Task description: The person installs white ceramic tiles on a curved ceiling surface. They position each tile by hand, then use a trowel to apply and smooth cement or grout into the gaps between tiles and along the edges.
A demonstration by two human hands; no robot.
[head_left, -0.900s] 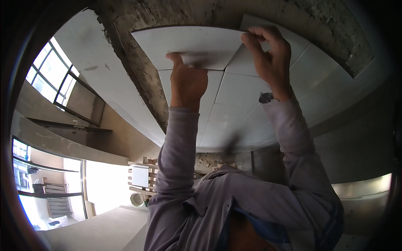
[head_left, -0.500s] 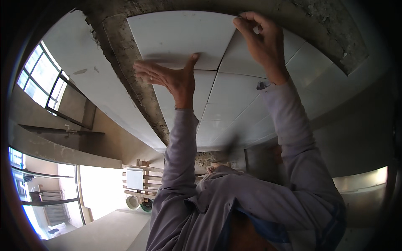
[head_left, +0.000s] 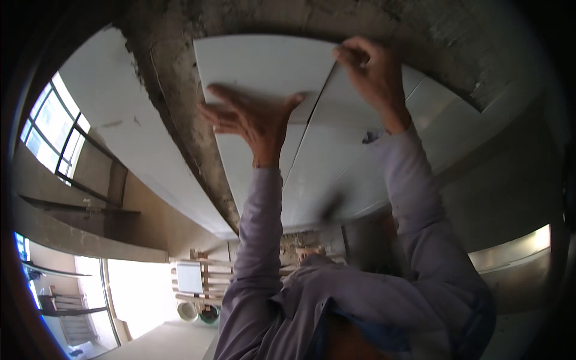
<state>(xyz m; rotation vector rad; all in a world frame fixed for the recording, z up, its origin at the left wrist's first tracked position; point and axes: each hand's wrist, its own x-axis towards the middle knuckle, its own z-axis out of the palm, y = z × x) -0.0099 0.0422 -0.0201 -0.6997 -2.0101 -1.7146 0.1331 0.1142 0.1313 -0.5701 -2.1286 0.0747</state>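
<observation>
Rough mortar wall (head_left: 180, 132), part-tiled. Left hand (head_left: 255, 117): spread wide, flat against white tile (head_left: 264, 66) near its lower edge. Right hand (head_left: 372, 75): fingers curled, gripping that tile's right edge.

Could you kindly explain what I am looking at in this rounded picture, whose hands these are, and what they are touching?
The picture comes from a wide fisheye camera worn on a person's head, so straight edges bend near the rim. The two arms in pale purple sleeves are that person's own, rising from the lower edge. The left hand lies open and flat on a large white tile set on a rough grey mortar surface. The right hand has its fingers at the tile's right edge, where it meets a neighbouring white tile. More white tiles sit below. Neither hand carries a tool. At the left is a window; below stands a wooden frame.
</observation>
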